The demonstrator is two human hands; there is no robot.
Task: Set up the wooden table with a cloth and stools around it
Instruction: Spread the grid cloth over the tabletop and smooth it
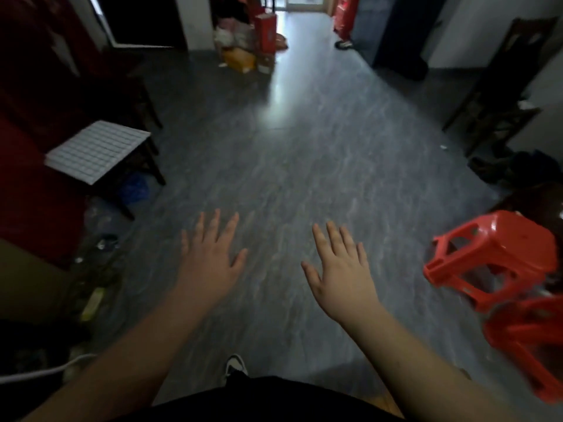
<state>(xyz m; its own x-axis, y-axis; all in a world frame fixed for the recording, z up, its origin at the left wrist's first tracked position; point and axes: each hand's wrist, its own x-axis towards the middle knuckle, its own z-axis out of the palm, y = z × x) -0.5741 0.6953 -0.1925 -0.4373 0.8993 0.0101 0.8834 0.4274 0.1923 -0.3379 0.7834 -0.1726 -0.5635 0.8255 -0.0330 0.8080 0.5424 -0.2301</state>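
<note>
Both hands, left hand (210, 263) and right hand (341, 269), spread empty over grey floor (304, 153); red stools (493, 263) rightward

Overall: dim indoor room, murky colours, soft throughout.
Light source: daylight from a doorway (301, 3) at 12 o'clock, blown out to white.
Glare: a long pale streak on the glossy grey floor (283, 95), running from 12 o'clock toward the centre.
Shadows: the 9 to 11 o'clock side is nearly black; the 1 to 3 o'clock corner is also dark, detail lost.
Hands: left hand (210, 263) and right hand (344, 275) are evenly lit, edges slightly soft.
Blur: red stools (493, 263) at 3 to 4 o'clock are smeared; clutter at 7 to 8 o'clock is unreadable.
Distortion: wide-angle bending, walls and furniture lean outward at the edges.
</note>
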